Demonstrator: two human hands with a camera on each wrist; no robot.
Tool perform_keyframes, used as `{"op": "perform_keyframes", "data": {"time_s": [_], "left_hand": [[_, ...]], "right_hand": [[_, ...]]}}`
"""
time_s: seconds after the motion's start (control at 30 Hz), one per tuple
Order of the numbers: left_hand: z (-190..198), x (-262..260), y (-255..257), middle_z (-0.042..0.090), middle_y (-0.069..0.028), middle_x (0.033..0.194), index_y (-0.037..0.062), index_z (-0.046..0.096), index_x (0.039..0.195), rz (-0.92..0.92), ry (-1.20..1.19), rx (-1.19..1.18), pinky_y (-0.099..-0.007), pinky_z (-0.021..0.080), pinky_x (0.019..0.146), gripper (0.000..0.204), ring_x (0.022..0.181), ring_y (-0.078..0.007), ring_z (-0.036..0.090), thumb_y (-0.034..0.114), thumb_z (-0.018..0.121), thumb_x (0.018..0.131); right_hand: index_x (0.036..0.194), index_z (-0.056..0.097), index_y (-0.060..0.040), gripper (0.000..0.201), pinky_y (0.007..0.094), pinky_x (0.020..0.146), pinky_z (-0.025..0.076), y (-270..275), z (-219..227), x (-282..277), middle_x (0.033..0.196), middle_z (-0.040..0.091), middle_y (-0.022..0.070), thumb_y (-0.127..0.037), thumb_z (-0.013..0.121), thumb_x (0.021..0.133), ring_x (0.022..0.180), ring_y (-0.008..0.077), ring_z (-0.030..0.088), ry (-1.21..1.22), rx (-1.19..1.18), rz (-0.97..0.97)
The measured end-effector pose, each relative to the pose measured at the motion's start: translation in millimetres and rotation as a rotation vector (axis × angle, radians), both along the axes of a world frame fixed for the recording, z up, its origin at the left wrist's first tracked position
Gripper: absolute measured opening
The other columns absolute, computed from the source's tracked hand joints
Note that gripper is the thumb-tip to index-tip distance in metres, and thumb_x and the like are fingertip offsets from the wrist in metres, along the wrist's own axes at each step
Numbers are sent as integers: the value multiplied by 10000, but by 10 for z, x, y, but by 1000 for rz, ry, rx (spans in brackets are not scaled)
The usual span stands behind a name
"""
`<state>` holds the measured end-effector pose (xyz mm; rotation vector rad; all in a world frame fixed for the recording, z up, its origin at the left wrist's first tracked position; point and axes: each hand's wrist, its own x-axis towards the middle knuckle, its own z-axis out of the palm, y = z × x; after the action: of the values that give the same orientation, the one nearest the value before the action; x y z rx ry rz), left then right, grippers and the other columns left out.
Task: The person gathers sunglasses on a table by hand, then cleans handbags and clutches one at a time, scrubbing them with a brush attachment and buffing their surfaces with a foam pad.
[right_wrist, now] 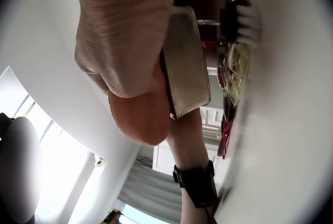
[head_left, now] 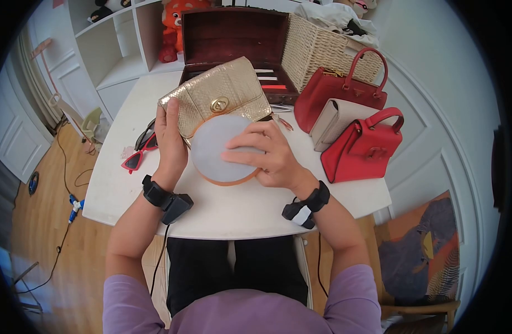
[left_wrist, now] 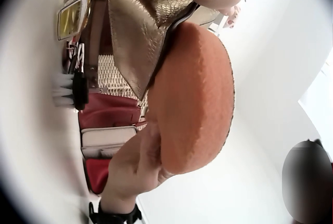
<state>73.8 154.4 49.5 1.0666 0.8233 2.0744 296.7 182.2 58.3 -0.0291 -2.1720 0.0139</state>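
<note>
A gold snakeskin-textured bag (head_left: 217, 89) with a round turn clasp is held up above the white table by my left hand (head_left: 171, 139), its thumb on the front and the other fingers mostly hidden. My right hand (head_left: 270, 155) grips a round pad (head_left: 211, 158), pale on its upper face and orange around the edge, fingers spread over the pale face. The pad overlaps the bag's lower front edge. In the left wrist view the pad's orange side (left_wrist: 192, 99) lies against the bag (left_wrist: 138, 36); the right wrist view shows the bag (right_wrist: 186, 62) beside the pad (right_wrist: 138, 117).
Red sunglasses (head_left: 132, 161) lie at the table's left. Behind the bag stands an open dark red case (head_left: 233, 39) next to a wicker basket (head_left: 317, 53). On the right are a dark red handbag (head_left: 339, 92), a beige bag (head_left: 336, 119) and a bright red handbag (head_left: 359, 150). A brush (left_wrist: 73, 89) stands on the table.
</note>
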Motion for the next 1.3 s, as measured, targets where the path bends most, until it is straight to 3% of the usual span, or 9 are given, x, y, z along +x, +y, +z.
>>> {"op": "perform_keyframes", "data": {"time_s": [0.3, 0.57, 0.63, 0.73, 0.87, 0.93, 1.07, 1.17, 1.3], "left_hand": [[60, -54, 16, 597, -106, 1232, 2, 494, 1285, -161, -164, -4, -319, 495, 954, 493, 1103, -167, 606, 427, 464, 1036], [-84, -129, 38, 542, -154, 1371, 17, 433, 1398, -457, -430, -186, -403, 489, 1039, 652, 1235, -264, 569, 534, 439, 1001], [-173, -240, 101, 563, -171, 1333, 11, 447, 1378, -630, -492, -199, -429, 500, 1034, 644, 1227, -284, 567, 536, 424, 1006], [-89, -220, -19, 575, -169, 1324, 20, 462, 1372, -723, -471, -285, -439, 489, 1038, 606, 1226, -291, 569, 501, 473, 1003], [-21, -131, 60, 572, -158, 1337, 31, 468, 1374, -695, -535, -257, -438, 475, 1041, 580, 1218, -284, 576, 473, 503, 1000], [-53, -97, 84, 560, -146, 1359, 37, 481, 1364, -496, -480, -239, -430, 455, 1056, 541, 1227, -277, 569, 436, 519, 1001], [87, -86, -24, 596, -134, 1307, 51, 516, 1334, -447, -345, -283, -422, 463, 1043, 521, 1194, -267, 587, 419, 576, 970], [74, -200, 35, 609, -121, 1290, 55, 517, 1335, -466, -351, -273, -410, 476, 1023, 471, 1156, -260, 608, 356, 557, 975], [63, -182, 18, 639, -135, 1226, 15, 535, 1293, -505, -317, -287, -384, 525, 953, 433, 1065, -248, 653, 298, 568, 967]], "right_hand": [[1135, 705, -102, 618, 374, 862, 460, 278, 143, 228, 1112, 633, 46, 141, 523, 597, 1011, 298, 511, 341, -2, -485], [1229, 676, -132, 638, 385, 912, 450, 135, 55, 102, 1212, 591, 62, 105, 608, 641, 1064, 269, 525, 274, -5, -316], [1233, 676, -138, 623, 387, 915, 447, 100, 0, 12, 1216, 597, 61, 76, 640, 649, 1082, 257, 541, 31, 82, -2], [1182, 678, -87, 481, 363, 880, 466, 33, -26, -34, 1129, 629, 75, 51, 667, 722, 1013, 263, 575, 18, -43, 163], [1115, 664, -30, 303, 321, 828, 484, -16, -38, 23, 1008, 646, 88, -6, 687, 814, 913, 227, 606, 130, -466, 172], [1068, 635, 8, 202, 274, 778, 483, 80, -68, 66, 938, 651, 65, -74, 682, 889, 835, 151, 602, 195, -616, -85], [1100, 561, -7, 204, 239, 844, 479, 463, -32, 237, 1018, 635, 34, -94, 650, 939, 939, 88, 595, 683, -899, 49], [1075, 556, -2, 181, 225, 795, 481, 568, 80, 319, 966, 638, 29, -81, 644, 938, 890, 60, 586, 983, -845, -47], [1122, 539, 11, 221, 241, 824, 492, 593, -6, 220, 995, 638, 45, -78, 637, 945, 940, 84, 603, 888, -717, -76]]}}
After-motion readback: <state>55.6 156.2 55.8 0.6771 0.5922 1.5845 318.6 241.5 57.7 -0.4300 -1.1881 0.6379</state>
